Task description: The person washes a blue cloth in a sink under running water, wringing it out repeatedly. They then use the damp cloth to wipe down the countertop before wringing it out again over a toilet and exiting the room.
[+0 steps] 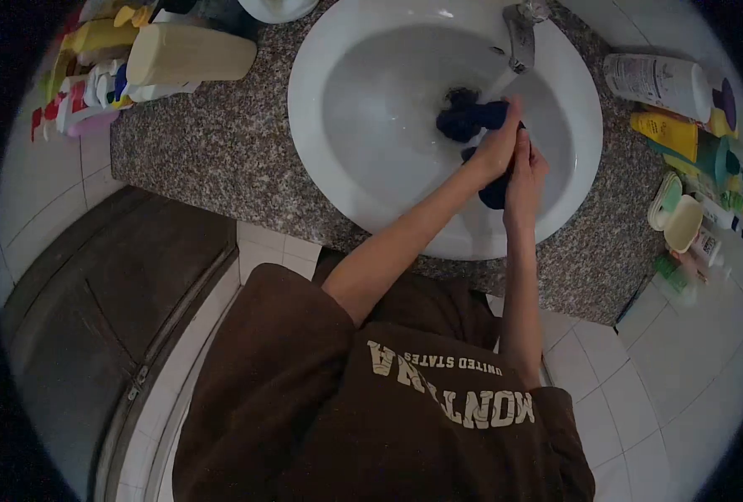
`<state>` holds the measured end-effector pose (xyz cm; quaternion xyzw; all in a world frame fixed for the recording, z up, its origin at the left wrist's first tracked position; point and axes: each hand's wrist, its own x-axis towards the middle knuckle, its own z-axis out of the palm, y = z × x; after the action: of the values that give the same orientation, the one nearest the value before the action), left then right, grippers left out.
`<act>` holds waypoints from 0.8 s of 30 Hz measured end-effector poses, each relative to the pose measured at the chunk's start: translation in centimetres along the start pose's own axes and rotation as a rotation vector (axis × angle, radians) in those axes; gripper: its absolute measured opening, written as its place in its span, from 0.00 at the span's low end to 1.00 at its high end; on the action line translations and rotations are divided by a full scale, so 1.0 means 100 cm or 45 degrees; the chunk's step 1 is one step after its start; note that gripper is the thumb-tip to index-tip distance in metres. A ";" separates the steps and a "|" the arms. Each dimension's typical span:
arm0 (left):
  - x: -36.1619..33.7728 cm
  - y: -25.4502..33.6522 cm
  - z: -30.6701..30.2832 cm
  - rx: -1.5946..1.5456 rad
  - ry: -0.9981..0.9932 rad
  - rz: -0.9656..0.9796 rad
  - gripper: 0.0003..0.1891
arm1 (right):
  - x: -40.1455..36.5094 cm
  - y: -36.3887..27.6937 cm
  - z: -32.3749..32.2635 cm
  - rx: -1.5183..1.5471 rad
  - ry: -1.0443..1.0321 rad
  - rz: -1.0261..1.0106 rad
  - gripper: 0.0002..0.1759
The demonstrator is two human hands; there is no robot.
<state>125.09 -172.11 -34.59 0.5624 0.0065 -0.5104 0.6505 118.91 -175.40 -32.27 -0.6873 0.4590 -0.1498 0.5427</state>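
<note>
Over the white sink [363, 142], my left hand [495, 151] is closed on a wet dark blue cloth [463, 122]. My right hand [524, 171] presses against it from the right, fingers also wrapped round the fabric. One end of the cloth hangs toward the drain, and another part shows below my hands, by the near side of the bowl. Between the palms the fabric is hidden. Water runs from the chrome faucet [520, 42] just above my hands and falls onto or beside the cloth.
A speckled granite counter [212, 151] surrounds the sink. At the left stand a cream bottle [189, 55] and several other bottles. A white bottle [658, 84], a yellow tube [666, 134] and an open soap box [683, 224] line the right edge.
</note>
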 end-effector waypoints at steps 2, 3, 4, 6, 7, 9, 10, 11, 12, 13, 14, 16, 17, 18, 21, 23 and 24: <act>0.000 0.009 0.004 -0.771 -0.075 -0.191 0.19 | -0.006 -0.020 -0.006 -0.154 -0.013 -0.050 0.24; 0.001 0.015 0.005 -0.952 0.053 -0.319 0.17 | -0.014 -0.033 -0.009 -0.216 -0.045 -0.053 0.23; 0.000 0.019 0.006 -1.133 0.182 -0.448 0.15 | -0.022 -0.040 -0.010 -0.278 -0.078 -0.056 0.22; 0.019 0.004 0.009 -1.197 0.153 -0.336 0.14 | -0.039 -0.045 -0.010 -0.235 -0.073 -0.065 0.21; 0.028 -0.005 0.009 -1.245 0.120 -0.230 0.14 | -0.043 -0.046 -0.009 -0.183 -0.055 -0.067 0.20; 0.026 -0.001 0.008 -1.297 0.062 -0.209 0.14 | -0.042 -0.055 -0.008 -0.290 -0.087 -0.076 0.20; 0.024 0.000 0.007 -1.334 -0.008 -0.201 0.15 | -0.043 -0.058 -0.009 -0.391 -0.098 -0.079 0.19; 0.024 0.002 0.003 -1.331 -0.007 -0.201 0.15 | -0.044 -0.059 -0.010 -0.389 -0.098 -0.078 0.19; 0.027 0.005 -0.003 -1.392 -0.057 -0.236 0.17 | -0.044 -0.060 -0.011 -0.436 -0.110 -0.085 0.19; 0.028 0.008 -0.006 -1.456 -0.107 -0.277 0.18 | -0.044 -0.061 -0.012 -0.486 -0.121 -0.088 0.20; 0.029 0.007 -0.004 -1.458 -0.114 -0.282 0.18 | -0.045 -0.062 -0.012 -0.492 -0.115 -0.087 0.20; 0.032 0.003 0.003 -1.440 -0.061 -0.346 0.19 | -0.048 -0.063 -0.012 -0.464 -0.079 -0.093 0.21; 0.042 -0.009 0.005 -1.444 -0.065 -0.353 0.19 | -0.044 -0.058 -0.011 -0.471 -0.075 -0.090 0.21; 0.059 -0.029 0.005 -1.418 -0.174 -0.190 0.19 | -0.032 -0.047 -0.006 -0.480 -0.017 -0.139 0.22; 0.040 -0.020 0.008 -1.286 -0.168 -0.031 0.18 | 0.025 -0.025 0.011 -0.564 0.223 -0.140 0.24; 0.016 -0.002 0.007 -1.113 -0.033 -0.034 0.17 | 0.057 -0.011 0.018 -0.699 0.187 -0.056 0.24; 0.016 -0.002 0.001 -1.049 -0.025 -0.075 0.17 | 0.062 -0.007 0.018 -0.835 0.142 0.027 0.25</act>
<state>125.64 -173.23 -35.68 0.2496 0.2204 -0.4888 0.8064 123.84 -179.21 -34.12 -0.8112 0.5190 -0.0258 0.2682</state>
